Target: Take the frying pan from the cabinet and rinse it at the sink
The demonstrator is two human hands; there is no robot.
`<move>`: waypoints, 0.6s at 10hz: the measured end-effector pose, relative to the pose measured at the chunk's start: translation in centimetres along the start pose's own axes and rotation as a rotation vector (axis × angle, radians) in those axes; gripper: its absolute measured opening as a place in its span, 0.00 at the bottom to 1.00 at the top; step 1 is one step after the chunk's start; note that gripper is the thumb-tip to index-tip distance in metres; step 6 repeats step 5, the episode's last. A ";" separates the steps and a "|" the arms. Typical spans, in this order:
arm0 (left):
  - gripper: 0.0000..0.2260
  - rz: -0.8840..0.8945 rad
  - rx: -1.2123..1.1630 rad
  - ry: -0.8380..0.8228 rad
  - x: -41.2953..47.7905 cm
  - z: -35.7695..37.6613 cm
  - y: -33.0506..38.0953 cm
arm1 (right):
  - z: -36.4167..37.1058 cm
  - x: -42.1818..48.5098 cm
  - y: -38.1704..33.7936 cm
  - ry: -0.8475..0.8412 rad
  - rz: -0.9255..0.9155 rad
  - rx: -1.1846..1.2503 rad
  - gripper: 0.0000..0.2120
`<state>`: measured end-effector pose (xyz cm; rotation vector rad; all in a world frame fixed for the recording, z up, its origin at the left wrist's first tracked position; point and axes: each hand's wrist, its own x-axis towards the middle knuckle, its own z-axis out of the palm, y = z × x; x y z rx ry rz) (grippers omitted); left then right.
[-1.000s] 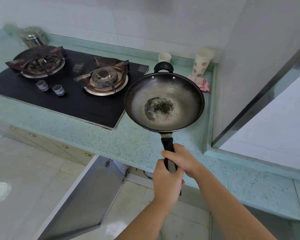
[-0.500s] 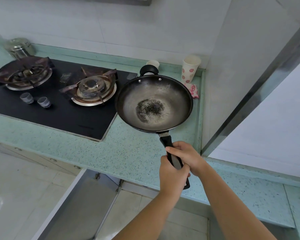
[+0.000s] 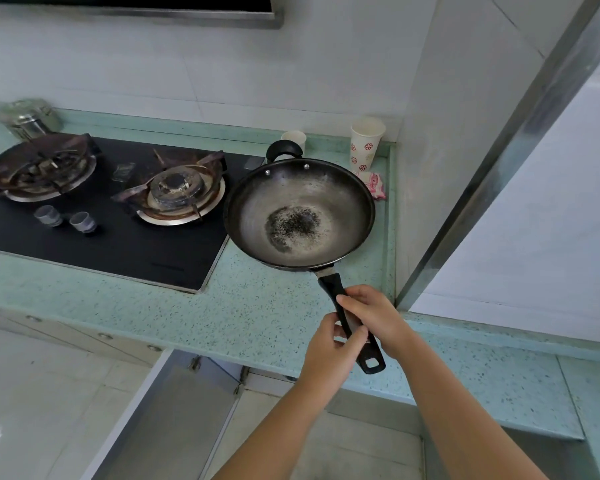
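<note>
A dark round frying pan (image 3: pixel 300 213) with a burnt patch in its middle hovers level over the green speckled counter (image 3: pixel 250 306), just right of the stove. Its long black handle points toward me. My right hand (image 3: pixel 374 315) wraps the handle from the right. My left hand (image 3: pixel 329 351) grips the same handle just below it, thumb over the top. The open cabinet door (image 3: pixel 174 420) hangs under the counter below my arms. No sink is in view.
A black two-burner gas stove (image 3: pixel 118 220) lies left of the pan, with two small knobs (image 3: pixel 65 218). Paper cups (image 3: pixel 366 143) and a pink packet (image 3: pixel 374 183) stand in the back corner. A metal pot (image 3: pixel 26 119) is far left. A wall with a metal-edged panel (image 3: pixel 499 168) rises on the right.
The pan has shifted a little to the right over the counter, and my view has tilted up. Both hands stay on the handle.
</note>
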<state>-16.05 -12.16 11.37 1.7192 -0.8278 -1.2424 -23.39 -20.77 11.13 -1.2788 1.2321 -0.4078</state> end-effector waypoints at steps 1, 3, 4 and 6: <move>0.13 0.020 0.144 0.018 -0.1 -1.9 0.5 | 0.3 -0.4 -0.3 0.076 -0.032 -0.054 0.11; 0.16 0.172 0.363 0.111 -0.3 -5.4 0.7 | 1.3 -2.3 -1.4 0.225 -0.195 -0.217 0.14; 0.17 0.307 0.528 0.192 -0.4 -7.3 1.1 | 1.9 -3.5 -2.5 0.281 -0.279 -0.276 0.13; 0.25 0.448 0.658 0.236 -1.3 -9.1 2.0 | 2.6 -5.4 -3.9 0.361 -0.354 -0.331 0.14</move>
